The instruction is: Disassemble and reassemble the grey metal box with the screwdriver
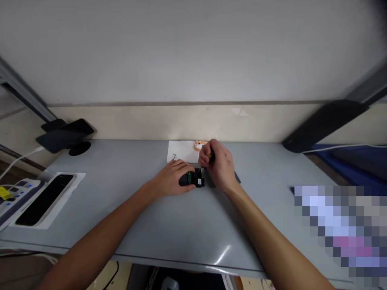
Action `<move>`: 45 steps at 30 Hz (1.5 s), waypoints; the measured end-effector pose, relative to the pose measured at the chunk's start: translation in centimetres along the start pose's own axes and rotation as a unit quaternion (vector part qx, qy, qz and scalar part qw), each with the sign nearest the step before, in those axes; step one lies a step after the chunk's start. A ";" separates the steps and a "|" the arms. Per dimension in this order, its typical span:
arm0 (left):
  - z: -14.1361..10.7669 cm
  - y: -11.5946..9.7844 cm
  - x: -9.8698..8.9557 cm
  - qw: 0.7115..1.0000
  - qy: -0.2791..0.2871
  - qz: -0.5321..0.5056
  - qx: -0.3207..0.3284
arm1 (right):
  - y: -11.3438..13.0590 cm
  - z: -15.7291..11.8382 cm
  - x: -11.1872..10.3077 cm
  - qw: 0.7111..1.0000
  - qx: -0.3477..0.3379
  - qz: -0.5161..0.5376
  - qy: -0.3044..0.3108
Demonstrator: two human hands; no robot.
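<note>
A small black device with a green circuit board, looking like an opened computer mouse, lies on the grey desk. My left hand is closed around its left side, fingers over the far edge and thumb along the near edge. Above the device's right end, my right hand is in a fist around a screwdriver whose dark handle is mostly hidden by the fingers. Its thin shaft slants down toward the device; I cannot tell whether the tip touches. Several tiny dark screws lie on a white paper behind my left hand.
An orange-and-white animal-face item sits on the paper. Under my right wrist is a dark flat piece. To the left are a phone on a stand, another phone and a power strip. A black cylinder leans at right.
</note>
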State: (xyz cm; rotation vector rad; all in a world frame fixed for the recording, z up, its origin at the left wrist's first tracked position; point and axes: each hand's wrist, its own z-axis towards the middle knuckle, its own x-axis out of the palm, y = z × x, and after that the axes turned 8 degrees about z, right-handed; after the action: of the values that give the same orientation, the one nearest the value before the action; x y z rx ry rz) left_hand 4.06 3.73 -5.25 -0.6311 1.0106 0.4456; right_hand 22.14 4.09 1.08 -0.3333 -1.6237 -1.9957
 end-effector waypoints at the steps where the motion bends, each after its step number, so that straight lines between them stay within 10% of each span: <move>1: 0.0 0.0 0.0 1.000 0.000 0.000 -0.001 | 0.0 0.0 0.0 1.000 0.001 0.002 -0.003; 27: 0.1 -0.4 -0.4 0.999 0.005 -0.013 -0.034 | 1.9 0.7 -0.3 0.996 -0.011 0.076 -0.038; 45: 1.8 0.5 -0.5 0.987 -0.127 0.007 -0.098 | 3.0 1.2 -1.6 0.994 -0.066 0.072 -0.050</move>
State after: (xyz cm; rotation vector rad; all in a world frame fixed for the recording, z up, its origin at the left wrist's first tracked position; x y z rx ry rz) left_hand 4.70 5.27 -4.23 -0.7220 0.7345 0.6269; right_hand 24.96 5.29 3.07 -0.5914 -1.4861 -2.0080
